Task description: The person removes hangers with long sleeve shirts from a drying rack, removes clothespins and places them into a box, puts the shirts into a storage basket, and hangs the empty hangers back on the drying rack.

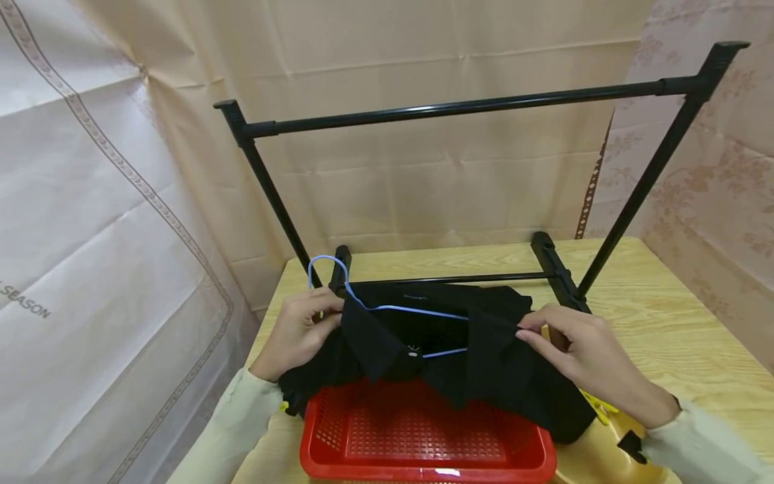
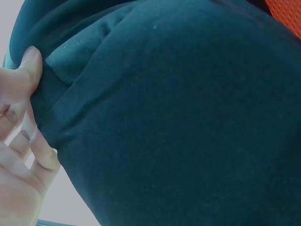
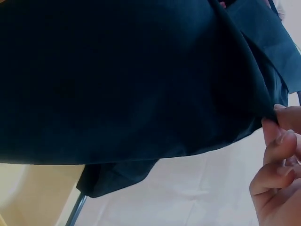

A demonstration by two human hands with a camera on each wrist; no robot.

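Observation:
A black collared shirt (image 1: pixel 508 363) is spread between both hands above a red basket (image 1: pixel 423 472). Inside its neck opening lies a blue wire hanger (image 1: pixel 417 310), whose hook sticks up at the left by the collar. My left hand (image 1: pixel 305 329) pinches the shirt at the left shoulder beside the hook; in the left wrist view the thumb presses on the dark cloth (image 2: pixel 164 113). With thumb and fingertips, my right hand (image 1: pixel 580 346) pinches the shirt near its right shoulder, as the right wrist view also shows. The hanger's ends are hidden under the cloth.
Behind the shirt stands a black metal rack (image 1: pixel 459 107) with a high crossbar and feet on the wooden table (image 1: pixel 677 336). A yellowish rounded object (image 1: pixel 611 457) sits at the lower right, partly covered by the shirt. Cloth curtains hang around the table.

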